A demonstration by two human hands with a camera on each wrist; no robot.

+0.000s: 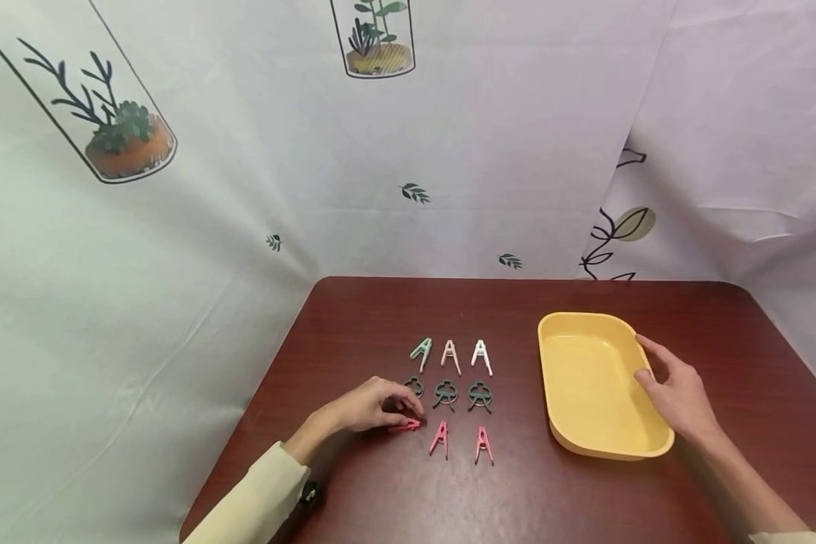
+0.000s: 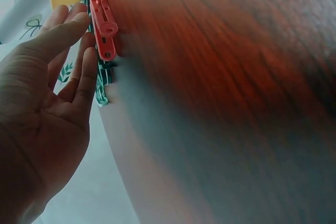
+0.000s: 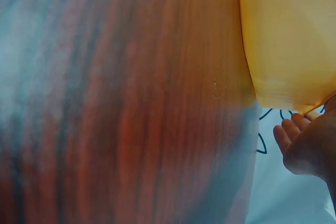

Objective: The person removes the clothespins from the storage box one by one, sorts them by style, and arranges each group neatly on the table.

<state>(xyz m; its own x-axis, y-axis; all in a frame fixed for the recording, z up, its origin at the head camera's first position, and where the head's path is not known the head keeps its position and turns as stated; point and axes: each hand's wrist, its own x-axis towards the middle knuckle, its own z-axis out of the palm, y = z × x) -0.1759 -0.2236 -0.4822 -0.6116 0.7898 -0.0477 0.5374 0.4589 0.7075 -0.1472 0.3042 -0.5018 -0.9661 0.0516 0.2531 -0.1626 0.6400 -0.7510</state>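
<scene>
My left hand (image 1: 374, 404) is at the left end of the near row, its thumb and fingertips close over a pink clothespin (image 1: 408, 425). In the left wrist view the fingers are loosely extended beside the pink clothespin (image 2: 104, 27), not closed round it; whether they touch it I cannot tell. Two more pink clothespins, a middle one (image 1: 439, 440) and a right one (image 1: 483, 444), lie beside it. My right hand (image 1: 676, 393) holds the right rim of a yellow tray (image 1: 547, 378), thumb inside and fingers outside. The tray's inside shows nothing in it.
Behind the pink row lie dark green round clips (image 1: 446, 393), the left one partly covered by the left hand. Farther back are a green clothespin (image 1: 421, 351), a pale pink clothespin (image 1: 450, 355) and a white clothespin (image 1: 480, 355). Patterned cloth (image 1: 517, 151) hangs round the brown table (image 1: 503, 506).
</scene>
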